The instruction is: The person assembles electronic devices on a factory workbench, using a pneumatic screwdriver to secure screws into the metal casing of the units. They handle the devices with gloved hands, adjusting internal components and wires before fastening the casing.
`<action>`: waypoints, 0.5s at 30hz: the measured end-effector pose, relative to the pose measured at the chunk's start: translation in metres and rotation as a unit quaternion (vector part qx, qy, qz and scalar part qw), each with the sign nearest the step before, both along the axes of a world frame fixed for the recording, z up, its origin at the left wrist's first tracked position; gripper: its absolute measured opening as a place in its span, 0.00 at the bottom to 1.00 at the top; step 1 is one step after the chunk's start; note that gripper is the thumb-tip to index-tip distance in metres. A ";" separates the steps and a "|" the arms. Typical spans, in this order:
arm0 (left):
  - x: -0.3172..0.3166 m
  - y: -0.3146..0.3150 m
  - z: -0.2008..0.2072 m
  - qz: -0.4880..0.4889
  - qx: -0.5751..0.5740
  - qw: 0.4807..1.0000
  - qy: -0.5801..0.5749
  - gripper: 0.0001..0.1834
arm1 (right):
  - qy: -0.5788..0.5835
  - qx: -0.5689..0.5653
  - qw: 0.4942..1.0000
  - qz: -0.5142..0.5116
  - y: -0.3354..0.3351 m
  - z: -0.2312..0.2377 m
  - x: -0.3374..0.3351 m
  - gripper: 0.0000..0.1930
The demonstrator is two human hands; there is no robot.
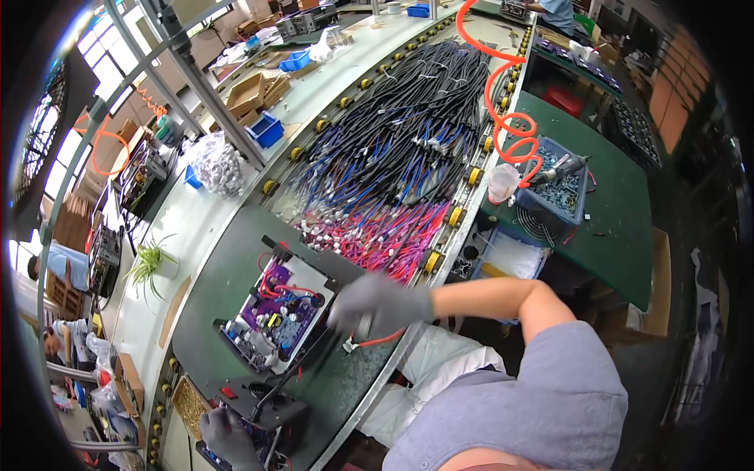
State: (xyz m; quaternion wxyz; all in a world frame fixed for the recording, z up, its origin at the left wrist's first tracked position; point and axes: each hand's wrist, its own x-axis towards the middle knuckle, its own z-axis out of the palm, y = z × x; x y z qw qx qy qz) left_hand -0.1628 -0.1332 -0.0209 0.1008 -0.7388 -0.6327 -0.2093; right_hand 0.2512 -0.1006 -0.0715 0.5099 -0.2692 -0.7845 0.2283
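Note:
An opened electronic unit (299,275) with a purple circuit board and red wires lies on the green work mat (212,282). Just right of it is my right hand (381,306) in a grey glove, its fingers smeared by motion. Below that hand a red cable (381,340) with a pale end lies by the mat's edge. Nearer to me is a second unit with a black panel (279,412), partly cut off by the lower edge. My left hand (228,439), also gloved, rests beside this second unit with fingers curled; what they grip is hidden.
A large bundle of black cables (393,110) with pink and blue wire ends fills the roller line ahead. On the right, a blue bin (561,196) of small metal parts holds a power driver (559,170); an orange coiled hose (503,86) hangs above. A tray of brass-coloured parts (191,404) stands left.

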 end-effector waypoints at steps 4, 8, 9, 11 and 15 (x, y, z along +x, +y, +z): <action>-0.004 0.000 0.001 -0.010 0.004 1.000 -0.007 0.05 | -0.218 -0.252 0.878 -0.344 0.055 -0.037 0.138 0.11; -0.004 0.002 0.005 -0.002 -0.031 0.999 -0.011 0.04 | -0.473 -0.345 0.721 -0.371 0.095 -0.103 0.231 0.21; -0.001 0.005 0.006 -0.013 -0.018 1.000 0.008 0.03 | -0.545 -0.370 0.672 -0.339 0.099 -0.112 0.236 0.22; 0.001 0.003 0.006 -0.026 0.014 0.999 0.040 0.03 | -0.566 -0.337 0.672 -0.340 0.112 -0.115 0.233 0.22; -0.002 -0.007 0.014 0.000 -0.041 0.998 0.043 0.07 | -0.546 -0.291 0.729 -0.292 0.120 -0.094 0.240 0.17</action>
